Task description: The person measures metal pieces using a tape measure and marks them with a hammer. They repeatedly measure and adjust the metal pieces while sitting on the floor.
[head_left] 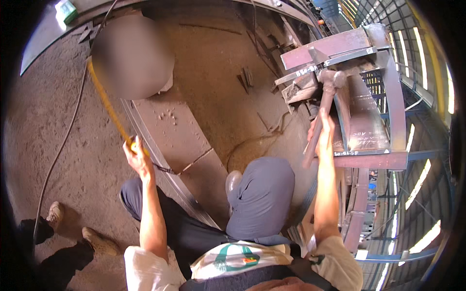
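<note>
My left hand is closed around a yellow tape measure. From it the yellow blade runs out toward the upper left, ending near a round blurred patch that hides what lies there. My right hand is raised at the right, wrapped around the handle of a hammer. The hammer's head points up and away from me, in front of a welded steel frame. Below and between my hands lies a long steel beam, with a dark strap or cord across it near my left hand.
Another person's boots stand on the dusty floor at the lower left. A black cable trails along the left side. Steel offcuts lie on the ground ahead. Marked steel plates form the frame at the right.
</note>
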Demonstrator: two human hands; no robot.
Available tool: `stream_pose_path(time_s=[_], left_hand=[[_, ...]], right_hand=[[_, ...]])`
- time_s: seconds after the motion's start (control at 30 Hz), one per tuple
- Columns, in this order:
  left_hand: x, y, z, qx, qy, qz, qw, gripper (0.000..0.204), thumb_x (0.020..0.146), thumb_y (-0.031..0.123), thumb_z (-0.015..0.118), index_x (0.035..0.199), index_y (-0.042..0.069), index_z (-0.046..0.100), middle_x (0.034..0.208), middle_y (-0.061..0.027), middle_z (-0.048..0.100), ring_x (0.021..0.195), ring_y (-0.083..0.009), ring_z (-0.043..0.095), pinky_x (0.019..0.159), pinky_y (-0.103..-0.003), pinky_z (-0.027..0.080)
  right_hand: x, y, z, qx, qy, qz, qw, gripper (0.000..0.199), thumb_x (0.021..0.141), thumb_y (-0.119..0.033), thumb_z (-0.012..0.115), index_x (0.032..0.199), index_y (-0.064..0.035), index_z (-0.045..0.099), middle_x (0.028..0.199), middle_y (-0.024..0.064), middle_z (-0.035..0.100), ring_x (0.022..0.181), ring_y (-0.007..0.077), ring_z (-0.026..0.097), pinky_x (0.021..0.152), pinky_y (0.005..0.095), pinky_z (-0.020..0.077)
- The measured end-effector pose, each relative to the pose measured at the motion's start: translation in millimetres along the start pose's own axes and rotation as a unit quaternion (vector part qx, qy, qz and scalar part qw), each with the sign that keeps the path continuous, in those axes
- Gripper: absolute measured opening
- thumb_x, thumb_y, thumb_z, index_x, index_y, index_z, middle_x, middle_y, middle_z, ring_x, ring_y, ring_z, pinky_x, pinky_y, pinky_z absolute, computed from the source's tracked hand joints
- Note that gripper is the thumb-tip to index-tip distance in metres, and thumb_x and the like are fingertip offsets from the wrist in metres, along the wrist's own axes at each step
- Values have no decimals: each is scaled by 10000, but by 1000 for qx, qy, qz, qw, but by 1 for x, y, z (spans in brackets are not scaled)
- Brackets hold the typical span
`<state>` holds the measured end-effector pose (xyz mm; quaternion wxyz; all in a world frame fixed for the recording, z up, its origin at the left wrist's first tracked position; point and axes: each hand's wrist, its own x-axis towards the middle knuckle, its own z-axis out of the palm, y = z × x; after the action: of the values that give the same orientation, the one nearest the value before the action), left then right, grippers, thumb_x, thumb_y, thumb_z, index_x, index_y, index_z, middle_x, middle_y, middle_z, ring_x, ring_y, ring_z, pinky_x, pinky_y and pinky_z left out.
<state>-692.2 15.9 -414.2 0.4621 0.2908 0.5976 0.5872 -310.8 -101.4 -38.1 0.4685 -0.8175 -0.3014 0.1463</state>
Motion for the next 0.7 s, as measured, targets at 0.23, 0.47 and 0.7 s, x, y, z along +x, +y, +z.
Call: stream_pose_path(time_s=[0.23, 0.47, 0.7], left_hand=[[0, 13, -2, 94, 3, 40, 995, 381, 942, 375, 672, 1131, 51, 602, 889, -51, 604, 773, -155, 560, 707, -299, 469], [-29, 35, -9, 43, -14, 20, 999, 333, 964, 326, 653, 1180, 84, 580, 830, 4, 539, 694, -91, 494, 600, -249, 412], [-69, 38, -10, 127, -33, 82, 988, 312, 968, 283, 642, 1190, 73, 578, 807, 2, 538, 701, -87, 490, 621, -244, 408]], right_hand=[[-58, 15, 38, 27, -110, -48, 992, 390, 919, -453, 660, 884, -86, 532, 668, 28, 524, 471, 114, 488, 414, 278, 399], [-45, 140, 166, -164, -280, 36, 945, 862, 778, -596, 764, 1261, 92, 570, 1036, 237, 695, 678, 222, 676, 601, 370, 555], [-80, 221, 243, -185, -358, 35, 915, 896, 859, -615, 622, 1424, 47, 405, 1446, 270, 462, 1321, 386, 487, 1097, 463, 396]])
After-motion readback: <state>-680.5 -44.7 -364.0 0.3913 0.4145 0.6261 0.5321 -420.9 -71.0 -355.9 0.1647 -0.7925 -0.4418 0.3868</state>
